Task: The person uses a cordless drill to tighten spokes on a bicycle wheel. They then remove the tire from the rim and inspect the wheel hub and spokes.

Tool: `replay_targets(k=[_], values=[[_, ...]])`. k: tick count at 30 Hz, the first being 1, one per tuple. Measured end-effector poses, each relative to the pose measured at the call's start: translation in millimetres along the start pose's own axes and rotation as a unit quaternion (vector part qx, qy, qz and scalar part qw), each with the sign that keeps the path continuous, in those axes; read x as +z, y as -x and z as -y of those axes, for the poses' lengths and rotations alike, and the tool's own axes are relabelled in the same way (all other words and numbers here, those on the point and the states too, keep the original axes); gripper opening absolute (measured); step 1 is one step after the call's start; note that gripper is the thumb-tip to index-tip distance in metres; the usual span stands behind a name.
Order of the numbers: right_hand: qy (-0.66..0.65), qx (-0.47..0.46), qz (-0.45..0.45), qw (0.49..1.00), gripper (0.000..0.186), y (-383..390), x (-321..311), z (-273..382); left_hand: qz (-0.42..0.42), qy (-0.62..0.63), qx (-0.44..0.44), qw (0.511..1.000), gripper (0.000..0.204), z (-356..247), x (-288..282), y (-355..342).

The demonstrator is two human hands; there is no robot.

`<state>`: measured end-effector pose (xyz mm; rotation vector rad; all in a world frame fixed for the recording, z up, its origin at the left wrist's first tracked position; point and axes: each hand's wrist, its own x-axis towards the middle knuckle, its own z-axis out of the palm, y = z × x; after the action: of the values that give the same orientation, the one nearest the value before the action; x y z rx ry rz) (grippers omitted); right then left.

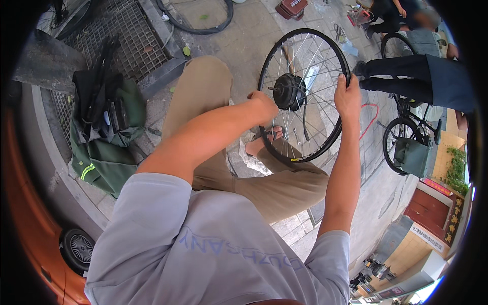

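Note:
A bicycle wheel (316, 154) with a black rim, silver spokes and a black hub motor (287, 92) stands upright before my knees, without a tyre. A short black cable hangs from the hub. My right hand (347, 95) is closed on the rim's right side, thumb up. At the rim's left side, my left hand (264, 105) is closed around it, its fingers partly hidden from view. My foot in a sandal (274, 134) shows under the wheel beside crumpled clear plastic (256, 163).
A loose black tyre (197, 29) lies at the far left, near a metal grate (124, 38). A green bag (109, 152) sits left of me. Ahead are a dark red case (291, 8) and a red cord (372, 121). People and bicycles (404, 145) are at right; an orange car (30, 218) is lower left.

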<state>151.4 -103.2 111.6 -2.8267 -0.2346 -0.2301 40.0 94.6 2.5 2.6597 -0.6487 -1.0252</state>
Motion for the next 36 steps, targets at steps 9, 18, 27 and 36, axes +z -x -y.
replay_targets(k=[9,18,27,36], values=[[0.052,-0.062,0.024,0.996,0.058,-46,2,-6,-0.092,0.026,-0.094,0.991,0.022,61,-27,-3],[0.084,-0.103,0.063,0.989,0.049,-47,-10,-34,-0.214,0.322,-0.214,0.897,0.029,120,49,-93],[0.062,-0.133,0.057,0.988,0.048,-39,-13,-45,-0.487,-0.044,-0.056,0.871,0.029,140,61,-155],[0.011,-0.098,0.067,0.993,0.047,-55,-14,-65,-0.280,-0.046,0.073,0.956,0.035,175,24,-190]])
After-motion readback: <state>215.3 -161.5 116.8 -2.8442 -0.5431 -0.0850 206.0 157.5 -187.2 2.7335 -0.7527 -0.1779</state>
